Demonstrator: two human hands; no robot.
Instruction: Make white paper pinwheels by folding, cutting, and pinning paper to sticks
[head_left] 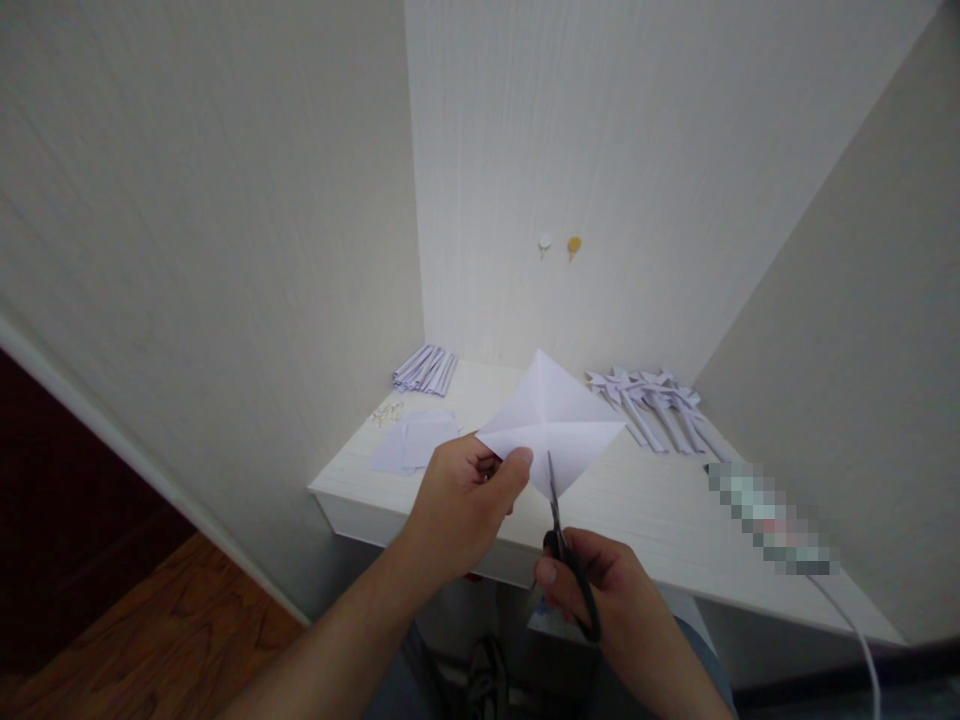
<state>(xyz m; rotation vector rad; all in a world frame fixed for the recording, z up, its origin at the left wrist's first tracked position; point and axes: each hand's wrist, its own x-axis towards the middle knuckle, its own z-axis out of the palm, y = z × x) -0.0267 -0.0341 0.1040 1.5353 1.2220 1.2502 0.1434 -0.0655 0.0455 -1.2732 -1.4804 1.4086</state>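
My left hand [472, 495] pinches the left side of a white square of paper [551, 400], which is turned corner-down and creased along its diagonals. In my right hand [600, 595] is a pair of black-handled scissors [576, 588], fingers in the loops. Their blades point up over the paper's lower corner and lie along the crease toward the middle. Whether a cut runs there I cannot tell. Behind my left hand several loose white paper squares [427, 440] lie on the white tabletop [495, 378].
Rolled paper sticks [426, 370] lie at the back left, with small pale bits [386, 413] in front. Paper pinwheels [652, 400] are heaped at the back right. A pixelated object [772, 520] with a white cable [855, 625] lies right. Two hooks [574, 245] hang on the wall.
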